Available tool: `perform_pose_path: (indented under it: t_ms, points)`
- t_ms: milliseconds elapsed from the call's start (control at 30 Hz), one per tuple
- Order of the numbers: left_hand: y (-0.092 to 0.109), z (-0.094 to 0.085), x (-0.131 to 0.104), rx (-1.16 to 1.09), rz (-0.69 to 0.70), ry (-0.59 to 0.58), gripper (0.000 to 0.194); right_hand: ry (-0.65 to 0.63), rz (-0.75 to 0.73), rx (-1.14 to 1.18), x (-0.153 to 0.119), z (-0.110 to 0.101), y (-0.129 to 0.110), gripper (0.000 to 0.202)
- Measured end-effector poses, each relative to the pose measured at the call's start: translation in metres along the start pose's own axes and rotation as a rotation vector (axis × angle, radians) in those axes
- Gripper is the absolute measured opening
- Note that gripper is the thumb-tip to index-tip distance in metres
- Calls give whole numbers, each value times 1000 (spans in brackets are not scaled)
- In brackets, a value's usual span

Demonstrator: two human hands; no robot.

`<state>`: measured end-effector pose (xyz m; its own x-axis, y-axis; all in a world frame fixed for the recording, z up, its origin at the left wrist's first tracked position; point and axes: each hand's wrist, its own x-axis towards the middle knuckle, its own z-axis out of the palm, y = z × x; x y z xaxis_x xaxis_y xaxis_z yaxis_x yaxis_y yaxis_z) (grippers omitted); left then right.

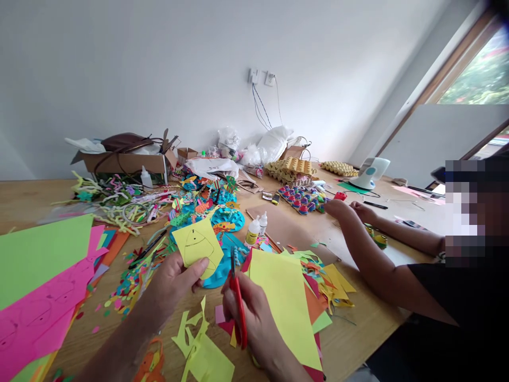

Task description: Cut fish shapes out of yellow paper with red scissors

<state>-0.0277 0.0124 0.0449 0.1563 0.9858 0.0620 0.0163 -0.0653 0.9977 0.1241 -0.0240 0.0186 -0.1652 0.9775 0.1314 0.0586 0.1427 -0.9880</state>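
My left hand (175, 284) pinches a piece of yellow paper (193, 239) between thumb and fingers. A fish-like outline with an eye dot is drawn on it in dark line. Red-handled scissors (239, 313) sit in my right hand (254, 313), fingers wrapped round the handles, blades pointing up and away. The scissors are just right of the yellow piece and apart from it. Below my hands lie yellow-green paper offcuts (209, 355). A stack of yellow sheets (278, 297) lies under and beside my right wrist.
Pink paper with drawn outlines (43, 318) and a green sheet (43, 254) lie at left. Glue bottles (253, 231), blue decorated pieces (226, 218) and painted egg cartons (302, 199) stand ahead. A co-worker's arm (358, 239) reaches in from the right.
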Motion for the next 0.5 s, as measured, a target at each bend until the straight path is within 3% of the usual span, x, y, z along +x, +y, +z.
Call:
perform_pose_path:
  t_ms: [233, 500]
  points:
    - [-4, 12, -4, -207, 56, 88, 15, -58, -14, -49, -11, 8, 11, 27]
    - [-7, 13, -6, -202, 26, 138, 16, -81, -28, 14, -11, 9, 9, 32]
